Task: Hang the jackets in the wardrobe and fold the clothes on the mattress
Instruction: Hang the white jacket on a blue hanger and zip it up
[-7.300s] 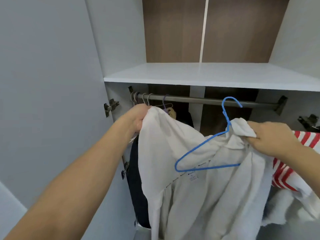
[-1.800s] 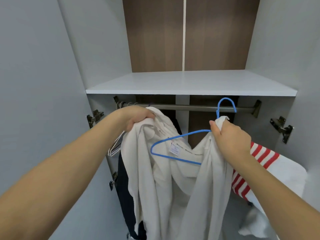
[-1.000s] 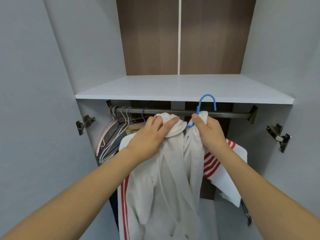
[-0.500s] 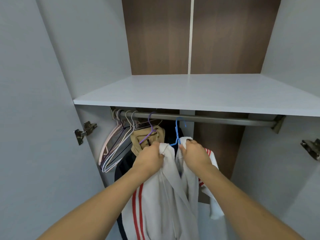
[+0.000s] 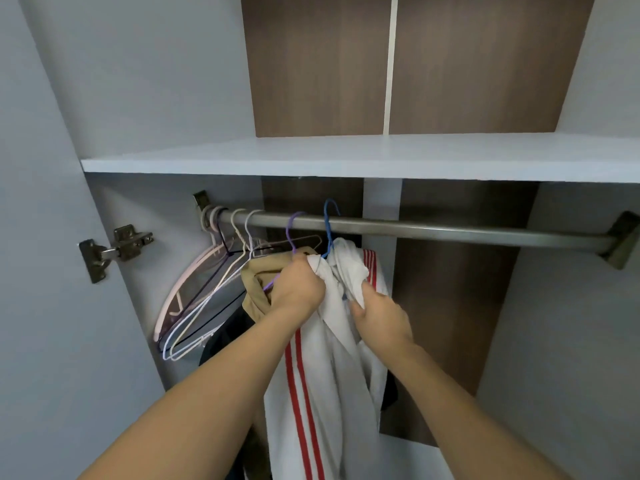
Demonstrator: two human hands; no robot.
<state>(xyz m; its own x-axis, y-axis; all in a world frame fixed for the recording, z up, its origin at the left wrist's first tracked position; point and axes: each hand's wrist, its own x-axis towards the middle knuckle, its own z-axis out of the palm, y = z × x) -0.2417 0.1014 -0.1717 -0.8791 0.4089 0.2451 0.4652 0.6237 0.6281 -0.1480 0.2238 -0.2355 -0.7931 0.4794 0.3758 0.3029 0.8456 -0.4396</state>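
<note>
So the white jacket (image 5: 325,368) with red stripes is hung on a blue hanger (image 5: 328,225), hooked over the wardrobe rail (image 5: 450,230). Its collar is gripped by the left hand (image 5: 299,292), fingers curled tight; the front fabric is pinched by the right hand (image 5: 379,318). A tan garment (image 5: 254,289) on a purple hanger (image 5: 292,230) is pressed just beside it, left.

White jacket (image 5: 341,368) with red stripes, blue hanger (image 5: 328,226), tan garment (image 5: 256,282), purple hanger (image 5: 292,230).
</note>
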